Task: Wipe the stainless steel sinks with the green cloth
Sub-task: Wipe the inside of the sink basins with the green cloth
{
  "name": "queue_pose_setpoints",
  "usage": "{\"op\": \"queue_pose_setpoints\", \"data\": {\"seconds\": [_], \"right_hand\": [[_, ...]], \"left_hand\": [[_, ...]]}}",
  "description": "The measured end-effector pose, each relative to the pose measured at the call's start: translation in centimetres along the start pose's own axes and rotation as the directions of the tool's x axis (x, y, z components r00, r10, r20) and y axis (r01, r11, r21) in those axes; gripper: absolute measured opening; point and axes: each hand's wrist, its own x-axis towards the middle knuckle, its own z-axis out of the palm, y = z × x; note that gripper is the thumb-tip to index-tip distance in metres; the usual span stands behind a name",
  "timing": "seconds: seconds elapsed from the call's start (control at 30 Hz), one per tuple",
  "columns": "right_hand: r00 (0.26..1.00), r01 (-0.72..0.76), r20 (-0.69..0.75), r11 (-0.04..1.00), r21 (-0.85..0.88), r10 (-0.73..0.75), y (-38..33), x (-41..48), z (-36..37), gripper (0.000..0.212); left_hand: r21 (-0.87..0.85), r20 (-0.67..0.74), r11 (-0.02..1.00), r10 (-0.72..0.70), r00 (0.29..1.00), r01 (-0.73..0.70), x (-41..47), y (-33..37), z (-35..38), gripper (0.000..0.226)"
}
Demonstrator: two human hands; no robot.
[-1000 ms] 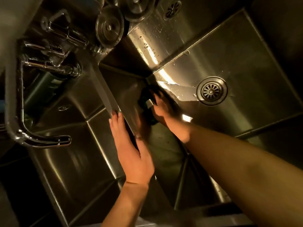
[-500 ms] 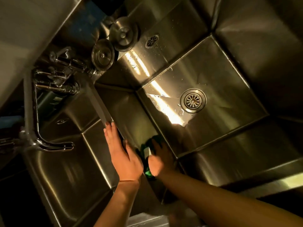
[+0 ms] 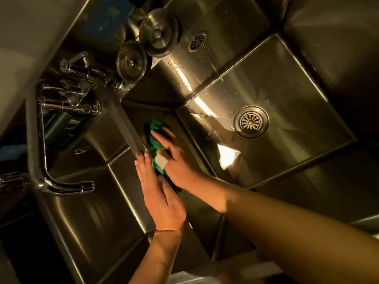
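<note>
The green cloth (image 3: 156,138), with a white tag, lies bunched against the left inner wall of the right stainless steel sink (image 3: 287,103). My right hand (image 3: 178,160) presses flat on the cloth with straight, spread fingers. My left hand (image 3: 158,193) rests flat on the steel divider (image 3: 131,132) between the two sinks, fingers straight, right beside the cloth. The left sink (image 3: 86,212) lies below the tap. Part of the cloth is hidden under my right hand.
A chrome tap (image 3: 51,181) with its handles (image 3: 78,93) arches over the left sink. Two round metal plugs (image 3: 131,61) (image 3: 159,31) sit on the back ledge. The right sink has a round drain (image 3: 251,121), an overflow grille (image 3: 196,41) and water drops.
My right hand has slid the cloth up along the sink's left wall, away from me. My left hand stays on the divider. The head camera has shifted.
</note>
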Motion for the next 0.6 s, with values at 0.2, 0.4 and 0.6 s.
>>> {"op": "queue_pose_setpoints", "data": {"seconds": [0.2,0.4,0.6], "right_hand": [[0.999,-0.022,-0.045,0.979,-0.201,0.013,0.5,8.9,0.6,0.072],[0.935,-0.349,-0.036,0.895,-0.277,0.353,6.9,7.7,-2.0,0.068],[0.867,-0.446,0.059,0.823,-0.353,0.495,10.3,-2.5,-4.7,0.063]], "left_hand": [[-0.01,0.01,1.0,-0.011,1.0,0.011,0.1,-0.1,0.0,0.06],[-0.001,0.002,1.0,-0.004,1.0,0.004,0.0,0.1,0.0,0.058],[-0.016,0.01,0.999,-0.033,0.999,0.034,0.0,0.0,-0.2,0.061]]}}
